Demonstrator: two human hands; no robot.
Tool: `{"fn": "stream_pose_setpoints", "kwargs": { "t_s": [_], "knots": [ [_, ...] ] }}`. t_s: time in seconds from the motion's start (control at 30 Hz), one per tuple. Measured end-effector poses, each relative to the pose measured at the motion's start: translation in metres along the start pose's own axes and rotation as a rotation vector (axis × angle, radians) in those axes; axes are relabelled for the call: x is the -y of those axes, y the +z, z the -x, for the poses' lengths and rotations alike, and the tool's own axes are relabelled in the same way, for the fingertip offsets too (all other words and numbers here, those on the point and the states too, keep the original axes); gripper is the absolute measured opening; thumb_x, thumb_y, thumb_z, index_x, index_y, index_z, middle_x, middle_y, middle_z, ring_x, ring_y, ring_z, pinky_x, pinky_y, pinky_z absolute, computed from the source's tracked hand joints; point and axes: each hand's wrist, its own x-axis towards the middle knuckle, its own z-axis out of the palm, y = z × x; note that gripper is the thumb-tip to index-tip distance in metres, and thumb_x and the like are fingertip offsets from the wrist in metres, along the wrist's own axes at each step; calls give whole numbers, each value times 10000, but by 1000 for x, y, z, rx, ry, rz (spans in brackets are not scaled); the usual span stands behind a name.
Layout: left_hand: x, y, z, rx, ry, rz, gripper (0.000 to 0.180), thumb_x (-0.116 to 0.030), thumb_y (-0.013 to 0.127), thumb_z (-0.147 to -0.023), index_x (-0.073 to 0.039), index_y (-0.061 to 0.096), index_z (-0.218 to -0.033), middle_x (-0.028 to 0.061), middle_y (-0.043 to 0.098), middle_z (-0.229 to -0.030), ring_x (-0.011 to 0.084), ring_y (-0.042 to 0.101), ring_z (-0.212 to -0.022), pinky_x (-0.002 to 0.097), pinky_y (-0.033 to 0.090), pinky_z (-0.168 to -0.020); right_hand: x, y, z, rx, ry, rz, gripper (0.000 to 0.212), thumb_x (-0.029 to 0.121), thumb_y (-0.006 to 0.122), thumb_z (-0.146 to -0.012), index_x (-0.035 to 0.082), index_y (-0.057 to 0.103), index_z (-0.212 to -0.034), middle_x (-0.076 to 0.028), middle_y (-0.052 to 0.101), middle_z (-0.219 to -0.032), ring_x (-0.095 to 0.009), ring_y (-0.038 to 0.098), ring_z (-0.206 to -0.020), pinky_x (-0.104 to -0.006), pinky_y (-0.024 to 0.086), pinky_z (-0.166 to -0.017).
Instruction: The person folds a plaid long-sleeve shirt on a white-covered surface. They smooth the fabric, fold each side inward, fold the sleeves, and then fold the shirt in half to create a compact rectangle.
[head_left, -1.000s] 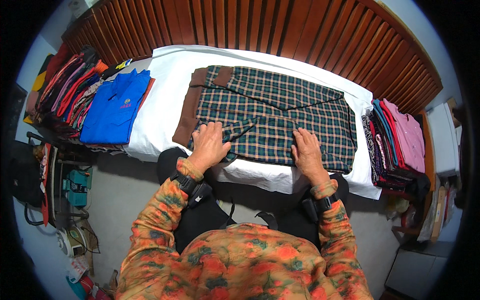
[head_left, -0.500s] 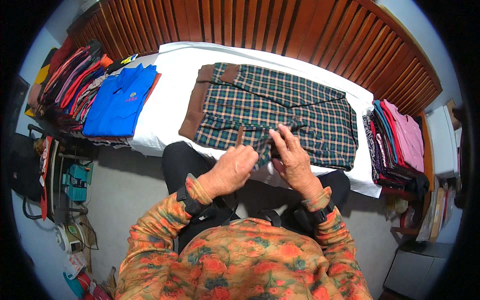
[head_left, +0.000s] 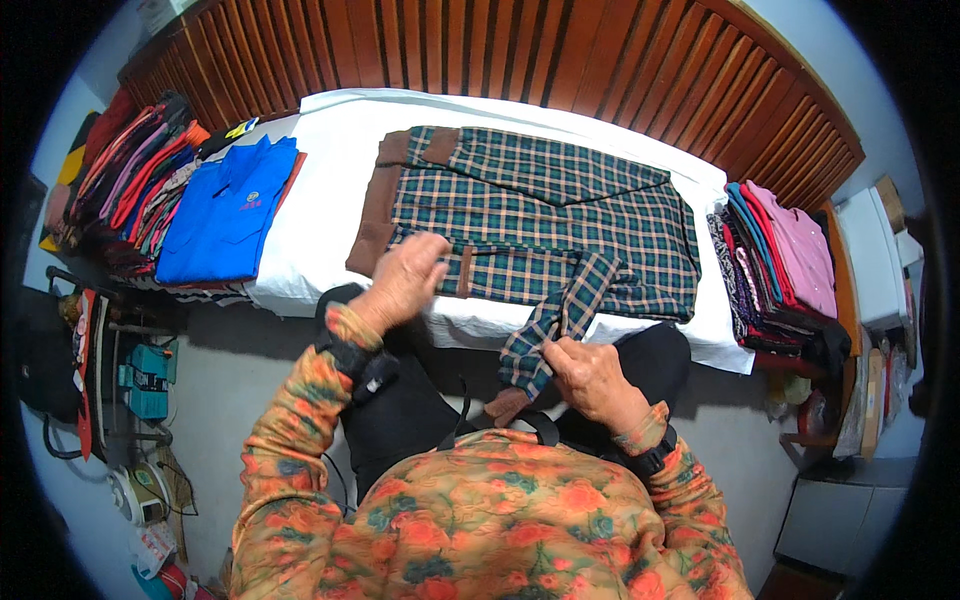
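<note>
A green plaid jacket (head_left: 540, 215) lies spread on a white sheet, its brown ribbed hem (head_left: 376, 215) toward the left. One sleeve is laid across the far side, ending in a brown cuff (head_left: 441, 146). The near sleeve (head_left: 545, 330) hangs over the sheet's front edge toward my lap, its brown cuff (head_left: 508, 405) lowest. My right hand (head_left: 592, 378) is closed on this sleeve above the cuff. Over the jacket's near left corner, beside the hem, is my left hand (head_left: 405, 280), fingers loosely bent and apart, with nothing visible in them; whether it touches the cloth is unclear.
A folded blue shirt (head_left: 225, 215) and a tall pile of clothes (head_left: 135, 185) are at the left. More folded clothes, topped by a pink garment (head_left: 800, 250), stand at the right. Behind the white sheet (head_left: 325, 180) rises a slatted wooden headboard (head_left: 560, 60).
My left hand has let go of the sleeve and moved left to the hem. My right hand has drawn the sleeve down toward my lap, so its cuff now hangs in view.
</note>
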Motion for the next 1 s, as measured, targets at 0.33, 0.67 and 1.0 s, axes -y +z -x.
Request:
{"fn": "stream_pose_setpoints", "kwargs": {
  "t_s": [0.33, 0.67, 1.0],
  "knots": [
    [71, 6, -8, 144, -239, -467, 576, -107, 697, -872, -124, 484, -1407, 81, 516, -1342, 274, 428, -1333, 593, 314, -1048, -3, -48, 48, -330, 116, -121, 451, -54, 571, -630, -30, 656, -1072, -203, 690, -1020, -362, 709, -926, -400, 589, -804],
    [82, -1, -5, 139, -479, -268, 613, -250, 756, -864, -150, 494, -1411, 91, 528, -1321, 305, 492, -1254, 534, 384, -1031, -15, -72, 66, -615, 321, -331, 358, 222, 690, -893, -16, 664, -1158, -157, 679, -1155, -290, 653, -1123, -388, 479, -1007],
    [79, -5, -4, -7, -496, -148, 275, -208, 812, -788, -74, 658, -972, 77, 635, -997, 293, 583, -1047, 428, 479, -933, -19, -64, 72, -689, 350, -404, 400, 290, 692, -923, -12, 651, -1182, -137, 661, -1177, -274, 627, -1154, -392, 458, -1031]
  ]
}}
